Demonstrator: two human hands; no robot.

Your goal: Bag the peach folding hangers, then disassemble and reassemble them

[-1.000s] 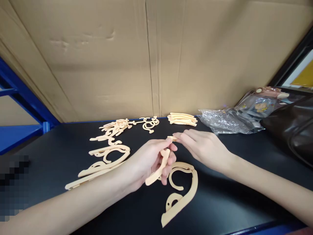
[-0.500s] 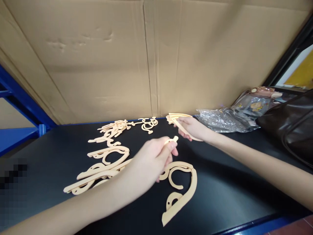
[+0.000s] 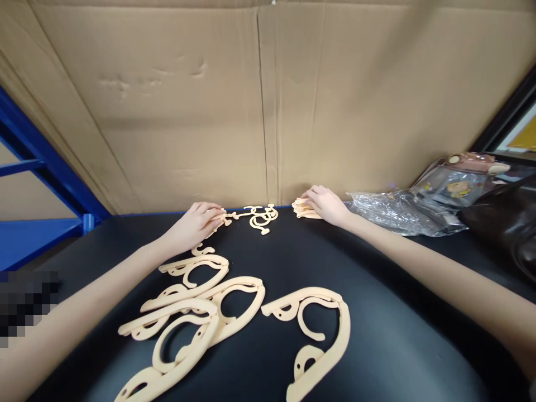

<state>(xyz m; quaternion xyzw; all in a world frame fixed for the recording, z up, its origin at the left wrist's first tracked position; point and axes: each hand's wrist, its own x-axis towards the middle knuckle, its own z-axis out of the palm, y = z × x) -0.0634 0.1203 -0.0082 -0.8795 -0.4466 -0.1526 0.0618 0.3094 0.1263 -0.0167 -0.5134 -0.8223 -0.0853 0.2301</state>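
My left hand [image 3: 196,226] reaches over the pile of small beige plastic hanger pieces [image 3: 218,219] at the back, its fingers apart and slightly bent; much of that pile is hidden under it. At the back right, the fingers of my right hand [image 3: 324,204] lie over a stack of beige hanger arms [image 3: 302,208], its thumb out of sight. Between the hands lie loose hanger hooks [image 3: 263,218]. Nearer me a folding hanger [image 3: 341,329] rests alone on the right. Several more hangers [image 3: 247,318] overlap one another on the left.
Everything lies on a black tabletop [image 3: 377,324]. Cardboard [image 3: 188,111] stands behind it. A blue metal frame [image 3: 50,162] borders the left. Crumpled clear plastic [image 3: 397,212], a transparent pouch [image 3: 456,181] and a dark bag [image 3: 506,220] sit at the right.
My left hand has left the middle, where it held a small hook piece, for the back-left pile. My right hand, earlier holding a hanger arm, is now over the stack. The front hanger shows fully.
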